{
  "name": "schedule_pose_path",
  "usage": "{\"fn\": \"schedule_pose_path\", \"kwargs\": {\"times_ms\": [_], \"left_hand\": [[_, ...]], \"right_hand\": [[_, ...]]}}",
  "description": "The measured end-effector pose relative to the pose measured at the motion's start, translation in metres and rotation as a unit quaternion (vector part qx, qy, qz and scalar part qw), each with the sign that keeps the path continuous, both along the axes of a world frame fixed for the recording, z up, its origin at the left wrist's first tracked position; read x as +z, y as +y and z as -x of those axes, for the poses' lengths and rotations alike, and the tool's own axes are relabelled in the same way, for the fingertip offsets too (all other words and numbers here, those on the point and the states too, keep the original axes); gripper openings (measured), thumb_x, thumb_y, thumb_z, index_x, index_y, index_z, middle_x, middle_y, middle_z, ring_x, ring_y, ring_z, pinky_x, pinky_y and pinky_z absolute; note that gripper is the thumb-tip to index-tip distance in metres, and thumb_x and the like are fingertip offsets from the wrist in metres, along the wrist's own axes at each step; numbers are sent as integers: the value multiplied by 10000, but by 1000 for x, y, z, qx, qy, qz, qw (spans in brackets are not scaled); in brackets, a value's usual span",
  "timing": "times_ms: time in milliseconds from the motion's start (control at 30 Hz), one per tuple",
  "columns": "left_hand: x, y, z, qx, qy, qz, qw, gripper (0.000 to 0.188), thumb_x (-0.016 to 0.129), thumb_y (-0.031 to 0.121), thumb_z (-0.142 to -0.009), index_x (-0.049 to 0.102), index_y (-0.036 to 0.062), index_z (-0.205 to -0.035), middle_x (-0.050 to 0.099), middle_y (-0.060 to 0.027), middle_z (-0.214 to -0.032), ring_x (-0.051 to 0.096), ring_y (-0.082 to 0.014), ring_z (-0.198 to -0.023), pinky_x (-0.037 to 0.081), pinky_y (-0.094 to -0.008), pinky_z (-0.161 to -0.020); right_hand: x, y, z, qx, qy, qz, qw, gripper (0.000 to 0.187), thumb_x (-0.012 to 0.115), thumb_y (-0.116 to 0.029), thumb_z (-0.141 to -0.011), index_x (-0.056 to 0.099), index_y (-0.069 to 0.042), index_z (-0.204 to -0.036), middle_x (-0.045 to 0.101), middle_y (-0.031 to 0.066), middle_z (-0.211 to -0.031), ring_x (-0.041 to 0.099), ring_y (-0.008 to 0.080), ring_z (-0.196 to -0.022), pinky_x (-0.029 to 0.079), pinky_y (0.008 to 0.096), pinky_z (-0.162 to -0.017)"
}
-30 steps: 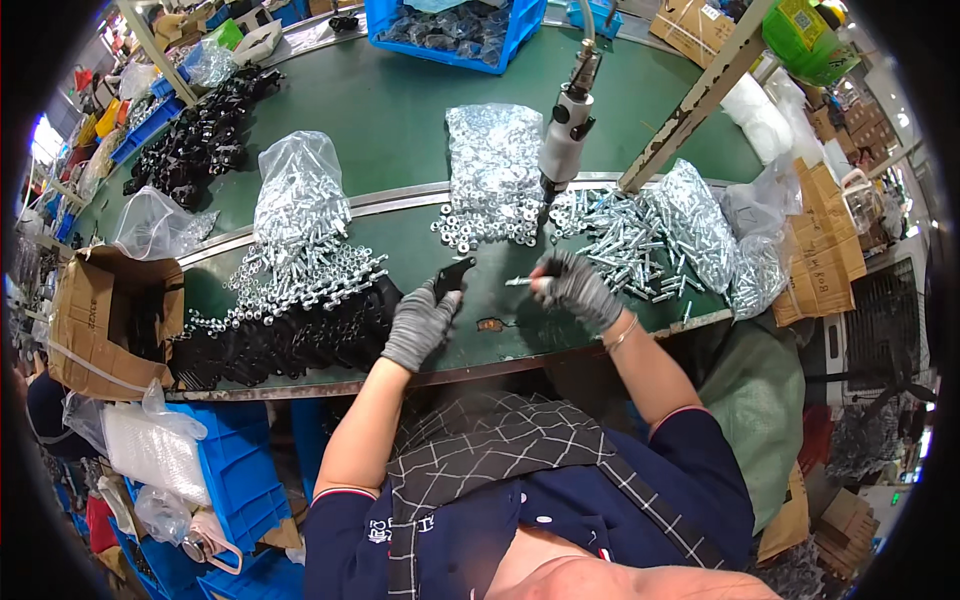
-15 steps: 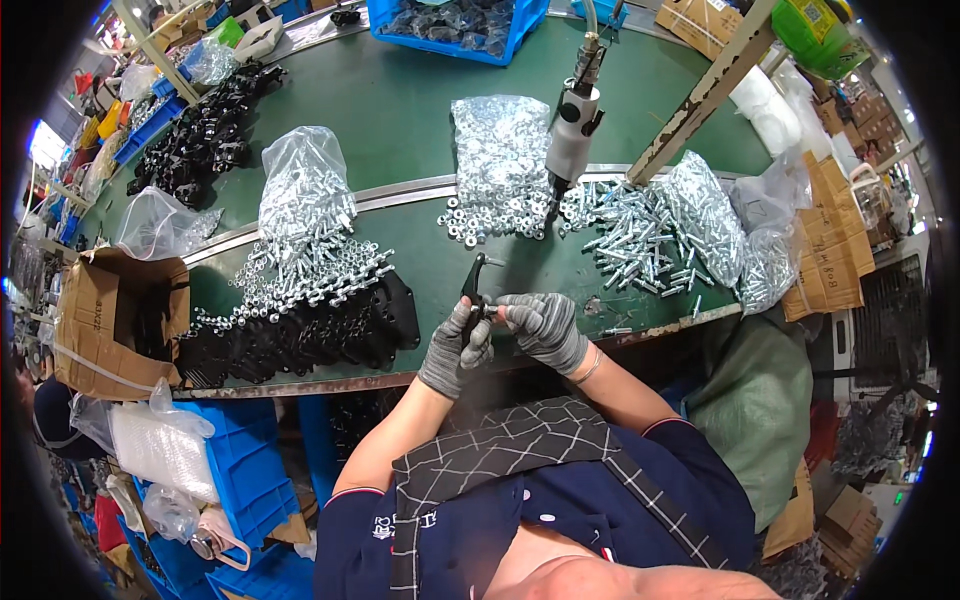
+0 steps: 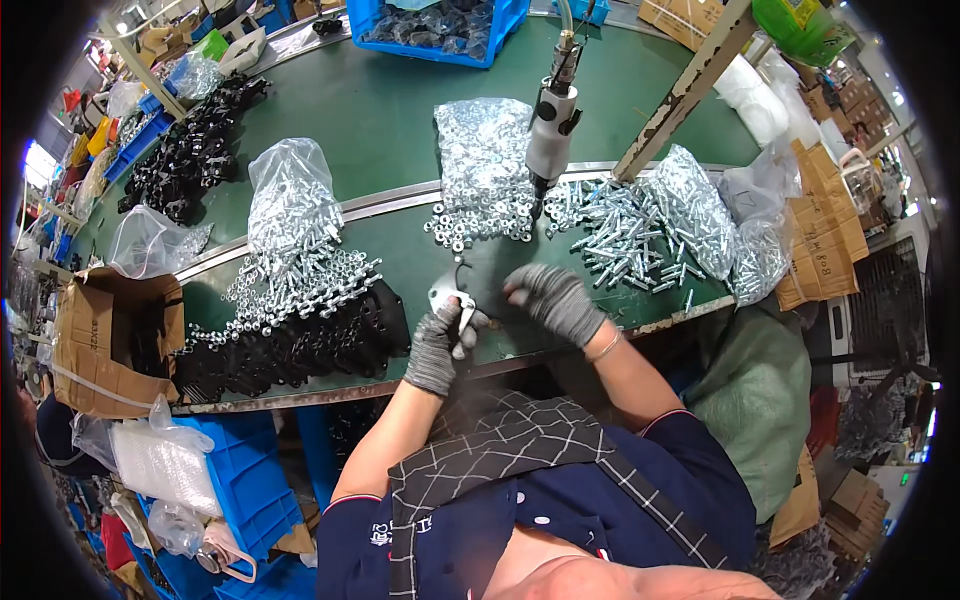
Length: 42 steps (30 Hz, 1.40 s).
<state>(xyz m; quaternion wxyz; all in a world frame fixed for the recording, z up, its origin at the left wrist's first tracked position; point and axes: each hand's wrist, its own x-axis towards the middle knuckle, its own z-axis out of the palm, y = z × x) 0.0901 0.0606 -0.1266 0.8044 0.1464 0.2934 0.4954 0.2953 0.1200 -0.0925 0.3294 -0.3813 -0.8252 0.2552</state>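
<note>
In grey striped gloves, both my hands are above the green bench's near edge. My left hand (image 3: 437, 345) grips a small black bracket (image 3: 462, 304) whose face catches bright glare; a thin curved end sticks up from it. My right hand (image 3: 562, 303) is apart from the bracket, to its right, its bare fingertips curled together; whatever they hold, if anything, is too small to make out. Beyond the hands hangs a white power screwdriver (image 3: 551, 135), tip down. Loose washers (image 3: 480, 222) spill from a clear bag (image 3: 485, 150) beside its tip.
Metal pins (image 3: 625, 240) lie heaped at the right by clear bags. Bolts (image 3: 290, 275) and black plates (image 3: 300, 335) are at the left, near an open carton (image 3: 115, 325). A blue bin (image 3: 490, 50) stands at the back; a chipped post (image 3: 680, 95) rises at the right.
My right hand has come away from the bracket and moved up and right. My left hand still holds the bracket, now turned so its face shines. The whole view has shifted slightly.
</note>
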Motion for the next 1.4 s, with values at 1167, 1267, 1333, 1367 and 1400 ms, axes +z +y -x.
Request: {"fn": "schedule_pose_path", "kwargs": {"times_ms": [1167, 1267, 1333, 1367, 1400], "left_hand": [[14, 20, -17, 39, 250, 19, 967, 281, 494, 266, -893, 569, -3, -854, 606, -98, -644, 511, -162, -371, 335, -235, -268], [3, 21, -19, 43, 257, 37, 965, 286, 496, 265, -893, 572, -9, -862, 610, -101, -652, 509, -159, -368, 336, -236, -267], [-1, 22, -20, 48, 260, 46, 963, 289, 497, 265, -893, 573, -12, -866, 612, -103, -657, 508, -157, -367, 336, -236, -266], [-2, 22, -20, 50, 260, 39, 963, 288, 499, 265, -892, 574, -13, -866, 612, -104, -659, 508, -155, -368, 339, -236, -268], [-3, 23, -20, 52, 260, 33, 964, 288, 501, 264, -891, 574, -13, -865, 613, -105, -661, 509, -154, -368, 341, -236, -269]], "right_hand": [[29, 23, 35, 204, -319, -208, 902, 201, 472, -220, -832, 567, -102, -963, 556, 81, -735, 592, 245, -659, 458, 352, -513], [34, 21, 38, 209, -350, -186, 894, 212, 483, -251, -827, 573, -98, -944, 562, 85, -734, 594, 254, -663, 455, 366, -516], [36, 18, 41, 193, -379, -144, 893, 224, 480, -293, -832, 583, -105, -897, 584, 97, -754, 609, 259, -685, 460, 389, -528], [35, 16, 41, 193, -380, -145, 893, 224, 480, -293, -832, 583, -105, -897, 584, 97, -754, 609, 259, -685, 460, 389, -528], [32, 14, 41, 175, -372, -161, 897, 229, 483, -301, -832, 586, -104, -885, 587, 98, -755, 611, 263, -685, 459, 392, -527]]}}
